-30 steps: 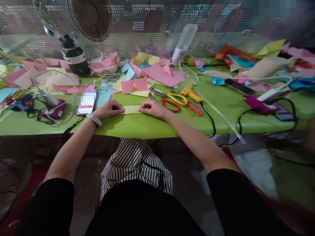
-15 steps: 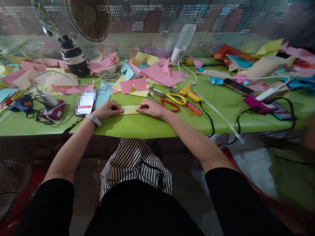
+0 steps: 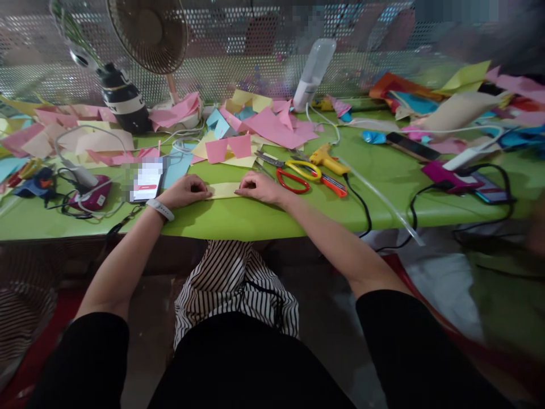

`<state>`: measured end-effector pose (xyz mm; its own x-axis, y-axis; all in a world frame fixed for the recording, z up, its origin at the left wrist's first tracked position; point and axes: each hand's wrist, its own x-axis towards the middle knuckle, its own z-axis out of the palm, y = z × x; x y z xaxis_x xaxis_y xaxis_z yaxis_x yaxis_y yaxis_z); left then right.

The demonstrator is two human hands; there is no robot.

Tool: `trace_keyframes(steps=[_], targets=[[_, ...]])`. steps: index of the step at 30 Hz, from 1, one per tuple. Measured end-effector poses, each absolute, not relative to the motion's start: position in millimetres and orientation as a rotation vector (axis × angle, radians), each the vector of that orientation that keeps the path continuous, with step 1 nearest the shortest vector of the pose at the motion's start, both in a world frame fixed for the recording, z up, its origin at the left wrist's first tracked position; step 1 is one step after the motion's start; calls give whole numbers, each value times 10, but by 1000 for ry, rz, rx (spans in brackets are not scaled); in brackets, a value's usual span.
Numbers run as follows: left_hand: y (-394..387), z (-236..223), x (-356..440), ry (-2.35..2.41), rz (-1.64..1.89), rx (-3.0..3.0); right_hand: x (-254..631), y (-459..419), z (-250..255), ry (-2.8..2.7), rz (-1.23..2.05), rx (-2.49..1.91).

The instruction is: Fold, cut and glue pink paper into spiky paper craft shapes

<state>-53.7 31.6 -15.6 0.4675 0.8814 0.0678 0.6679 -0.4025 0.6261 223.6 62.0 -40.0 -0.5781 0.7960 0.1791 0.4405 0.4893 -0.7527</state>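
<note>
A pale yellow strip of paper (image 3: 223,191) lies across the green table near its front edge. My left hand (image 3: 184,192) pinches the strip's left end, thumb and fingers together. At the other end my right hand (image 3: 260,188) holds the strip the same way, fingertips closed on it. The fingers cover both ends of the paper. Just right of my right hand are scissors with red and yellow handles (image 3: 293,173), a red utility knife (image 3: 334,184) and a yellow glue gun (image 3: 327,159). A lit phone (image 3: 147,180) stands beside my left hand.
Pink, yellow and blue paper scraps (image 3: 276,128) are heaped along the back. A fan (image 3: 149,34), a black bottle (image 3: 123,102) and a white upright device (image 3: 313,76) stand there. Purple power blocks (image 3: 96,193) with cables sit at both sides. A clear glue stick (image 3: 378,196) slants over the right edge.
Both hands stay on the ends of the paper strip with hardly any movement. The view has shifted very slightly.
</note>
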Motion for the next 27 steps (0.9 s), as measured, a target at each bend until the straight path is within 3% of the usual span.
trace_keyframes(steps=[7, 15, 20, 27], targets=[[295, -133, -520, 1365, 496, 2198, 2216, 618, -415, -2211, 895, -1052], [-220, 41, -80, 1563, 441, 2628, 2201, 590, -399, -2184, 928, -1017], [-512, -157, 237, 1490, 192, 2677, 2191, 582, -397, -2181, 924, -1006], [-490, -333, 213, 1510, 181, 2623, 2176, 605, -474, -2146, 897, -997]])
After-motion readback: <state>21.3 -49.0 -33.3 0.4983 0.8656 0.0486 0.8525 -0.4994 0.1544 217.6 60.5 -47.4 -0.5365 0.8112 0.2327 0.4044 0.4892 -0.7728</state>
